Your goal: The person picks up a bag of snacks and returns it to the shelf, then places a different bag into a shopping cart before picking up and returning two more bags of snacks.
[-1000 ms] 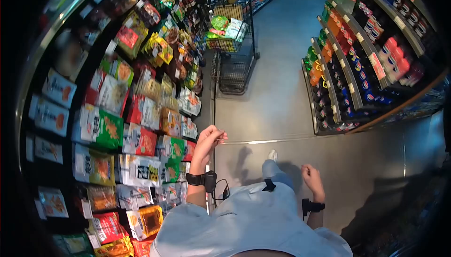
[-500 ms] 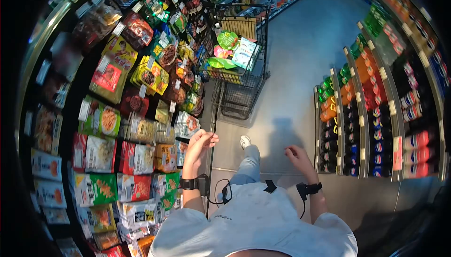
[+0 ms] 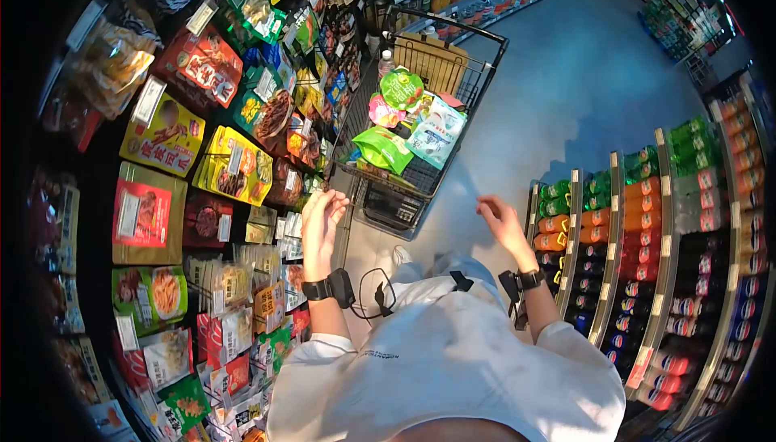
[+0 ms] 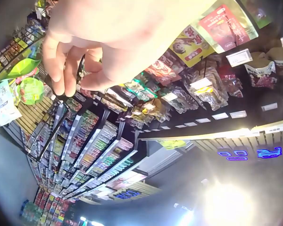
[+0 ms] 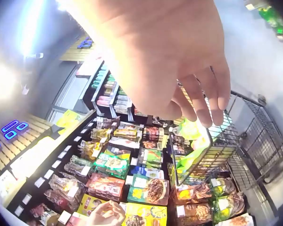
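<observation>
Both hands hang in front of the body with nothing in them. The left hand (image 3: 323, 219) is beside the snack shelf, its fingers loosely bent, near hanging yellow packets (image 3: 234, 165). Over the aisle floor, the right hand (image 3: 501, 219) has relaxed fingers pointing toward the cart. Just ahead of both hands stands a wire shopping cart (image 3: 485, 58). In its basket lie a green bag (image 3: 383, 149), a white and light-blue bag (image 3: 437, 133), a round green package (image 3: 402, 88), a pink package (image 3: 386, 110) and a clear bottle (image 3: 386, 62).
Racks of bagged snacks (image 3: 214, 66) line the left side close to the left arm. On the right, slanted shelves hold soda bottles (image 3: 643, 207). Aisle floor (image 3: 558, 78) runs past the cart's right side toward farther shelves.
The person has walked forward, so the cart appears nearer and larger. Both hands have moved along the aisle with the body, still holding nothing; the right hand has swung forward.
</observation>
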Demonstrator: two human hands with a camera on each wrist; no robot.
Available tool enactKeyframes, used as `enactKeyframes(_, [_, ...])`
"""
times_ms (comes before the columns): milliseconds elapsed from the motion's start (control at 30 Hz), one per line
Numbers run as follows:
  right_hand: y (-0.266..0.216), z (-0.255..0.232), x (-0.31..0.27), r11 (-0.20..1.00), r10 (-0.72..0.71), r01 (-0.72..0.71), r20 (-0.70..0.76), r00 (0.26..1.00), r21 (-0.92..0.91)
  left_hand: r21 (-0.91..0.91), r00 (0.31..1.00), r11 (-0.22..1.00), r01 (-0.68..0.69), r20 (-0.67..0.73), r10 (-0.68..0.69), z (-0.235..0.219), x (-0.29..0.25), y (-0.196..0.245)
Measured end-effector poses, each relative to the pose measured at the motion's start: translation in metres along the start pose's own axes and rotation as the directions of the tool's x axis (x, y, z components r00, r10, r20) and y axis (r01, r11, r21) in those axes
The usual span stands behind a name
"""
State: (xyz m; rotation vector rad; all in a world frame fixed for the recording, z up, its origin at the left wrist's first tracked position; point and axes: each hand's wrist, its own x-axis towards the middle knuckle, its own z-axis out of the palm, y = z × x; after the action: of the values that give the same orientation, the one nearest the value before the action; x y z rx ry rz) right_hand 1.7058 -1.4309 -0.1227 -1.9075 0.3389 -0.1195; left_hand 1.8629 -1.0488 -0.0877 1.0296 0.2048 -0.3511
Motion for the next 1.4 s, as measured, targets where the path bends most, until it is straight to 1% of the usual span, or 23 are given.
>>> enactKeyframes(167, [0.028,-0.002,0.145,0.996,-0.012,0.014,0.021,1.0,-0.092,-0.046,0.98,0.997,-0.061,-0.191,0.051,-0.013,0.029,-0.006])
enactKeyframes(267, [0.059,0.0,0.248,0.989,-0.047,0.056,0.067,0.997,-0.136,-0.042,0.894,0.99,-0.133,-0.437,0.101,-0.027,0.024,-0.017])
enactKeyframes(367, [0.134,0.016,0.358,0.976,-0.144,0.17,0.178,0.973,-0.137,-0.053,0.724,0.98,-0.189,-0.682,0.103,-0.02,0.004,-0.037])
enactKeyframes(433, [0.172,0.037,0.429,0.948,-0.218,0.262,0.234,0.948,-0.178,-0.085,0.548,0.967,-0.239,-0.834,0.062,-0.005,-0.013,-0.065])
enactKeyframes(500, [0.182,0.055,0.471,0.842,-0.441,0.503,0.29,0.849,-0.194,-0.137,0.399,0.943,-0.305,-0.917,-0.004,0.023,-0.029,-0.085])
enactKeyframes(567, [0.212,0.064,0.51,0.737,-0.449,0.57,0.368,0.814,-0.363,-0.177,0.34,0.936,-0.303,-0.938,-0.067,0.054,-0.041,-0.095])
enactKeyframes(600, [0.212,0.066,0.524,0.815,-0.224,0.425,0.463,0.858,-0.394,-0.203,0.313,0.928,-0.312,-0.944,-0.101,0.071,-0.043,-0.103])
enactKeyframes(700, [0.224,0.084,0.552,0.789,-0.145,0.422,0.531,0.835,-0.446,-0.178,0.2,0.921,-0.347,-0.973,-0.113,0.117,-0.042,-0.105])
enactKeyframes(767, [0.225,0.092,0.567,0.798,0.012,0.34,0.576,0.818,-0.498,-0.172,0.175,0.891,-0.421,-0.979,-0.106,0.14,-0.049,-0.124])
enactKeyframes(833, [0.281,0.104,0.591,0.887,0.26,0.067,0.614,0.745,-0.457,-0.159,0.121,0.857,-0.489,-0.986,-0.113,0.164,-0.05,-0.133])
enactKeyframes(900, [0.326,0.111,0.608,0.9,0.329,-0.059,0.586,0.74,-0.431,-0.188,0.057,0.847,-0.498,-0.981,-0.184,0.188,-0.054,-0.147])
enactKeyframes(933, [0.288,0.108,0.598,0.873,0.209,0.092,0.538,0.817,-0.479,-0.192,0.05,0.838,-0.511,-0.98,-0.194,0.2,-0.058,-0.156])
enactKeyframes(967, [0.281,0.108,0.608,0.805,0.255,0.161,0.579,0.775,-0.57,-0.179,0.034,0.83,-0.528,-0.981,-0.19,0.207,-0.063,-0.164])
enactKeyframes(1000, [0.278,0.112,0.609,0.791,0.279,0.133,0.546,0.79,-0.597,-0.155,0.01,0.823,-0.547,-0.984,-0.179,0.213,-0.071,-0.172])
enactKeyframes(1033, [0.28,0.115,0.605,0.946,0.246,-0.044,0.625,0.741,-0.321,-0.087,-0.015,0.821,-0.565,-0.993,-0.116,0.222,-0.077,-0.183])
enactKeyframes(1067, [0.284,0.119,0.601,0.964,0.212,-0.265,0.697,0.685,-0.033,-0.081,-0.062,0.803,-0.591,-0.988,-0.145,0.235,-0.079,-0.188])
enactKeyframes(1100, [0.303,0.128,0.608,0.979,0.192,-0.174,0.735,0.65,-0.103,-0.076,-0.106,0.779,-0.622,-0.978,-0.181,0.248,-0.08,-0.192])
enactKeyframes(1133, [0.261,0.124,0.592,0.981,0.169,-0.038,0.754,0.635,-0.188,-0.091,-0.126,0.797,-0.598,-0.971,-0.205,0.263,-0.082,-0.194])
enactKeyframes(1167, [0.286,0.134,0.599,0.928,0.35,-0.118,0.722,0.597,-0.353,-0.072,-0.146,0.794,-0.604,-0.969,-0.199,0.279,-0.083,-0.193])
enactKeyframes(1200, [0.334,0.15,0.615,0.905,0.29,0.074,0.736,0.611,-0.418,-0.057,-0.162,0.792,-0.608,-0.968,-0.193,0.292,-0.084,-0.191])
enactKeyframes(1233, [0.29,0.153,0.601,0.868,0.124,0.324,0.797,0.591,-0.375,-0.045,-0.172,0.792,-0.609,-0.967,-0.187,0.302,-0.088,-0.195])
enactKeyframes(1267, [0.264,0.158,0.601,0.731,0.213,0.454,0.802,0.557,-0.51,-0.034,-0.201,0.789,-0.613,-0.96,-0.197,0.31,-0.096,-0.208])
enactKeyframes(1400, [0.215,0.165,0.583,0.742,-0.051,0.606,0.876,0.48,-0.288,-0.001,-0.219,0.731,-0.683,-0.954,-0.206,0.331,-0.125,-0.255])
